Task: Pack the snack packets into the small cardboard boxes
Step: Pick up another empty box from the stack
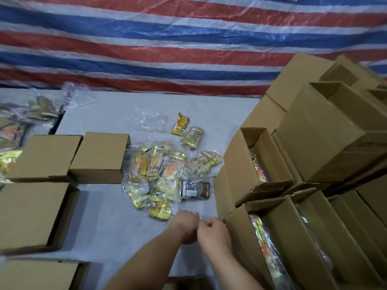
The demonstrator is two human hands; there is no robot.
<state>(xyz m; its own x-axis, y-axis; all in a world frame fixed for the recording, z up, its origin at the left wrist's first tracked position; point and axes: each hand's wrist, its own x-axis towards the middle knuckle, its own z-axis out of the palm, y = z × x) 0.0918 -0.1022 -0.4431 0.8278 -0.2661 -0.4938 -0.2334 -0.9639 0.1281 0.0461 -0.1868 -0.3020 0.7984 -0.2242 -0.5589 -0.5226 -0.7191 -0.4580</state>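
your left grip point(187, 223) and right grip point(213, 228) are both curled, seemingly pinching thin clear film between them, though that's hard to tell. the snack packets point(159, 176) lie heaped just beyond on the worktop point(117, 116), light, crinkly, slippery; take them by the edges. open cardboard boxes point(257, 162) stand right.

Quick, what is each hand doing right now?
Left hand: fingers curled; anything held cannot be told.
Right hand: curled too; cannot be told.

backdrop: striped tarp point(167, 42) | surface: grey table point(117, 222)
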